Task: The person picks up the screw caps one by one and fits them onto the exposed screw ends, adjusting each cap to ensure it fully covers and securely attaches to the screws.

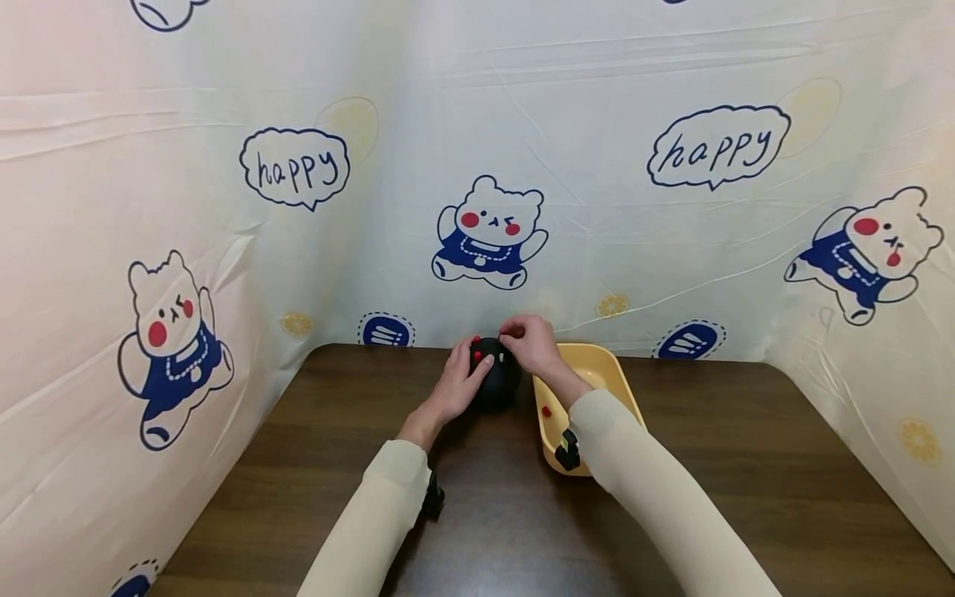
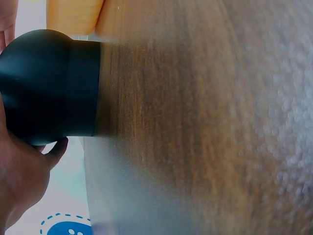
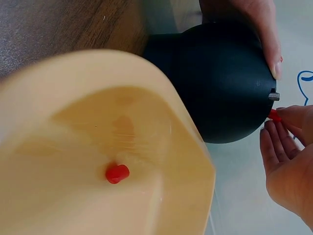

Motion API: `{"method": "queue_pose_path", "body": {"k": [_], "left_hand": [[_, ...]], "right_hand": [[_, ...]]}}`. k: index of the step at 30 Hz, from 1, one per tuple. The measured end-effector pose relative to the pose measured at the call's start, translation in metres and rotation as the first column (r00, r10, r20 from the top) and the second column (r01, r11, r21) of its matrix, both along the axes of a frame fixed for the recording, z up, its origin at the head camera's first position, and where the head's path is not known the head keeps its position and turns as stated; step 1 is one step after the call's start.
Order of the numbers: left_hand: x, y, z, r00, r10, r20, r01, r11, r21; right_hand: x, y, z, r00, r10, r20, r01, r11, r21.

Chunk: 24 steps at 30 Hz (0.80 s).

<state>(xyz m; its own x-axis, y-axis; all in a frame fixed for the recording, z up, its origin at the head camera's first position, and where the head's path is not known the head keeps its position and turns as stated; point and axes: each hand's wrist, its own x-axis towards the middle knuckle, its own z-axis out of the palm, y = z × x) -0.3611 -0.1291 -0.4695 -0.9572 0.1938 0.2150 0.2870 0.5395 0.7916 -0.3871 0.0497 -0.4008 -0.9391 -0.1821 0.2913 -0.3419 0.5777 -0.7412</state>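
Observation:
A black round-topped object (image 1: 496,390) with a short cylindrical base stands on the table. My left hand (image 1: 453,385) grips its left side, thumb toward the front and fingers round the back. Beside that hand, small red caps (image 1: 477,355) sit on the dome's upper left. A bare threaded metal stud (image 3: 274,97) sticks out of the top. My right hand (image 1: 534,344) pinches another red cap (image 3: 275,115) between thumb and fingertips, right at the dome's surface close to the stud. Part of this cap is covered by the fingers.
Just right of the black object is a yellow tray (image 3: 98,58), under my right forearm. One red cap (image 3: 117,174) lies in it. A patterned cloth (image 1: 597,215) hangs behind the brown wooden table (image 1: 492,506) and along both sides.

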Motion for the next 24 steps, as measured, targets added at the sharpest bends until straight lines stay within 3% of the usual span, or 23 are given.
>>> {"method": "queue_pose_path", "body": {"k": [24], "left_hand": [[-0.0022, 0.0005, -0.0019, 1.0, -0.001, -0.011, 0.001, 1.0, 0.002]], "right_hand": [[0.0043, 0.0098, -0.0013, 0.993, 0.108, 0.051, -0.108, 0.994, 0.004]]}}
